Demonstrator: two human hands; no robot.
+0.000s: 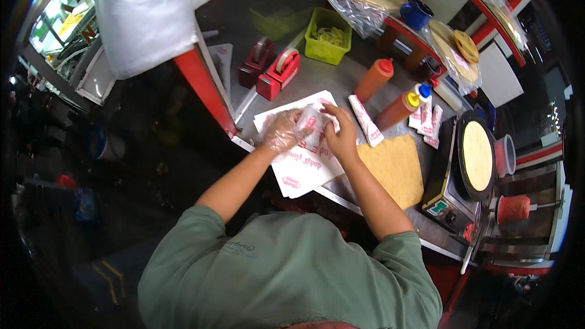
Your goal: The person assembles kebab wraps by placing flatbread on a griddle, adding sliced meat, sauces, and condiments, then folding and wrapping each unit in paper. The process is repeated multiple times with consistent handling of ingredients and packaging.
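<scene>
Seemingly mid-wrap | held above paper stack [297, 175]: paper wrap [311, 118], pinched by right hand [341, 135], gripped by gloved left hand [284, 132] | done: wrapped rolls [365, 121] right of paper stack | left, apparently: finishing this wrap

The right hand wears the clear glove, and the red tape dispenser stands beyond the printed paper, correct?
No: the head view shows the clear glove on the left hand; the right hand is bare. The red tape dispenser stands beyond the printed paper.
</scene>
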